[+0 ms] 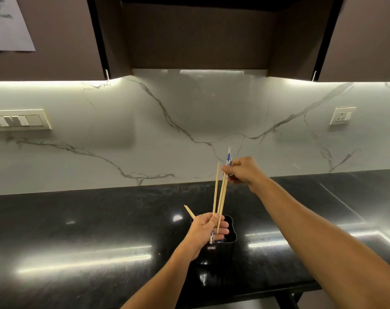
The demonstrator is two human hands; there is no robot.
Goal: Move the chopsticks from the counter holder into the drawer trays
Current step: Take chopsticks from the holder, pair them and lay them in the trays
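Note:
A black square holder [230, 240] stands on the dark counter near its front edge. My left hand [206, 230] is over the holder's mouth, gripping several wooden chopsticks [215, 192] that stand up from it. Two short chopstick ends [189, 211] poke out to the left of that hand. My right hand [243, 170] is higher and to the right, pinching the upper ends of the chopsticks together with a white and blue paper-wrapped pair [228, 159]. The holder's inside is mostly hidden by my left hand.
The black polished counter [100, 230] runs left to right under a white marble backsplash. A switch panel [17, 120] is on the wall at left, a socket [343, 115] at right. Dark cabinets hang above. The counter's front edge [256, 293] is low in view.

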